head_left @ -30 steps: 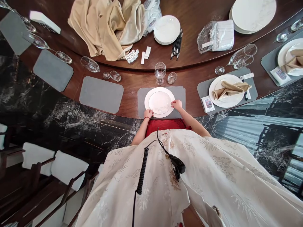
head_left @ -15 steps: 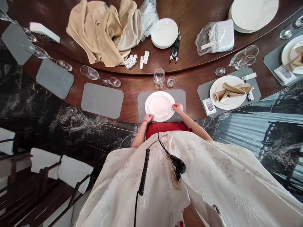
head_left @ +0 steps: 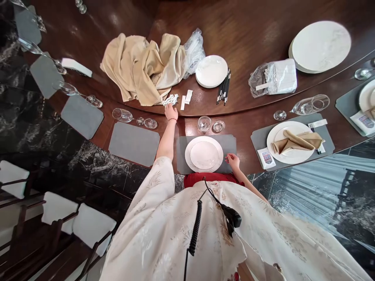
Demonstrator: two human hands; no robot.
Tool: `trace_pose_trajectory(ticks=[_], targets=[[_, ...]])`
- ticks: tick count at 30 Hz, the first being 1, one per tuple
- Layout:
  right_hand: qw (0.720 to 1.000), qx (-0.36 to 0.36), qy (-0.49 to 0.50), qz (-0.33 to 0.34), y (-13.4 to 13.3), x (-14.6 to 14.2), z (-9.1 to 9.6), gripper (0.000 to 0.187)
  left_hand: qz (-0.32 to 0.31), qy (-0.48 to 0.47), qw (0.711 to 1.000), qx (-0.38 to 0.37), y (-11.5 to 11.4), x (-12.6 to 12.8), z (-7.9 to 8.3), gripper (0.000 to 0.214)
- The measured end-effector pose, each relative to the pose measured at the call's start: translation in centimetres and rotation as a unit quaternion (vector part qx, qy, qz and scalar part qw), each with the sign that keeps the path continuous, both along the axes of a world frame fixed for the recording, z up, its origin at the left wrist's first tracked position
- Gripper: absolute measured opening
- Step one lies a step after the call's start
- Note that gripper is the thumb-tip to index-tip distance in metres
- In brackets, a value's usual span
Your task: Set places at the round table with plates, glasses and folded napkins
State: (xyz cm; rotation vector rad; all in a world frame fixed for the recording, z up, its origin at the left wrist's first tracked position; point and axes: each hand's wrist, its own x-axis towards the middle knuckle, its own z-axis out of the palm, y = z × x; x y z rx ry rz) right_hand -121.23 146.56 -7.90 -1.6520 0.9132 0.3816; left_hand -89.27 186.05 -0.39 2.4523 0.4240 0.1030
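Note:
My left hand (head_left: 171,112) is stretched far forward onto the raised wooden turntable, its fingers closed on a small white ribbed holder (head_left: 171,100) beside the beige cloth pile (head_left: 145,68). My right hand (head_left: 233,160) rests on the grey placemat (head_left: 229,143) just right of the two stacked white plates (head_left: 204,154), fingers loosely curled and holding nothing. A stemmed glass (head_left: 204,124) and a small glass (head_left: 218,126) stand behind the plates.
Bare grey placemats (head_left: 134,143) lie to the left with glasses lying on their sides. A finished place setting with a folded napkin (head_left: 295,141) is to the right. The turntable carries small plates (head_left: 211,71), black chopsticks (head_left: 223,87), bagged white items (head_left: 274,77) and large plates (head_left: 320,46).
My left hand left the plate rim and reached forward to the white holder on the turntable. My right hand slid off the plate onto the placemat. The view tilted forward.

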Motion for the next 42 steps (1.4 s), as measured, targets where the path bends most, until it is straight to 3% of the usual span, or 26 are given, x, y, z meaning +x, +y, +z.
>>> trace_pose_trajectory(ticks=[4, 9, 12, 14, 16, 19, 21, 24, 26, 29, 32, 34, 36, 39, 42], targets=[[0.999, -0.004, -0.011, -0.053, -0.7, -0.4, 0.0, 0.034, -0.040, 0.054, 0.994, 0.081, 1.1, 3.0, 0.6, 0.024], [0.998, 0.001, -0.010, -0.059, -0.2, -0.3, -0.4, 0.040, -0.064, 0.051, 0.996, 0.047, 2.4, 2.8, 0.3, 0.012], [1.000, 0.002, -0.017, -0.018, 0.4, 0.2, -0.1, 0.044, 0.006, 0.026, 0.999, -0.020, 2.6, 1.2, 0.3, 0.003], [1.000, 0.000, -0.023, 0.007, 0.8, 0.9, 0.3, 0.046, 0.097, 0.004, 0.989, -0.110, 2.2, -1.0, 0.2, 0.010], [0.999, -0.001, -0.028, 0.028, 1.2, 1.7, 0.8, 0.046, 0.201, 0.004, 0.946, -0.253, 1.2, -4.4, 0.0, 0.014], [0.997, 0.019, -0.043, 0.062, 2.3, 3.0, 1.5, 0.046, 0.295, 0.059, 0.818, -0.490, -1.6, -11.3, -0.4, 0.022], [0.993, 0.048, -0.060, 0.093, 3.5, 3.7, 1.9, 0.046, 0.302, 0.101, 0.743, -0.590, -4.4, -16.3, -0.8, 0.025], [0.979, 0.104, -0.081, 0.153, 5.6, 4.1, 2.7, 0.049, 0.279, 0.153, 0.696, -0.643, -9.2, -22.6, -1.3, 0.026], [0.969, 0.135, -0.089, 0.186, 6.7, 4.0, 3.4, 0.055, 0.241, 0.182, 0.703, -0.644, -12.2, -25.4, -1.6, 0.027], [0.968, 0.118, -0.122, 0.184, 7.0, 3.6, 4.3, 0.061, 0.137, 0.204, 0.767, -0.593, -15.6, -27.4, -1.8, 0.024], [0.974, 0.060, -0.159, 0.149, 5.5, 3.7, 5.0, 0.059, -0.029, 0.185, 0.848, -0.495, -17.4, -27.3, -2.0, 0.018], [0.974, 0.056, -0.161, 0.151, 3.8, 3.8, 5.2, 0.053, -0.143, 0.161, 0.875, -0.434, -18.2, -26.8, -2.0, 0.018], [0.972, 0.075, -0.148, 0.168, 2.1, 3.7, 5.2, 0.046, -0.216, 0.148, 0.883, -0.389, -18.8, -26.3, -2.0, 0.016], [0.972, 0.090, -0.121, 0.180, -0.1, 3.4, 4.7, 0.034, -0.234, 0.140, 0.896, -0.351, -19.5, -26.2, -1.9, 0.010], [0.985, 0.058, -0.083, 0.138, -1.8, 3.2, 3.4, 0.019, -0.178, 0.104, 0.916, -0.343, -19.1, -26.5, -1.9, 0.007]])
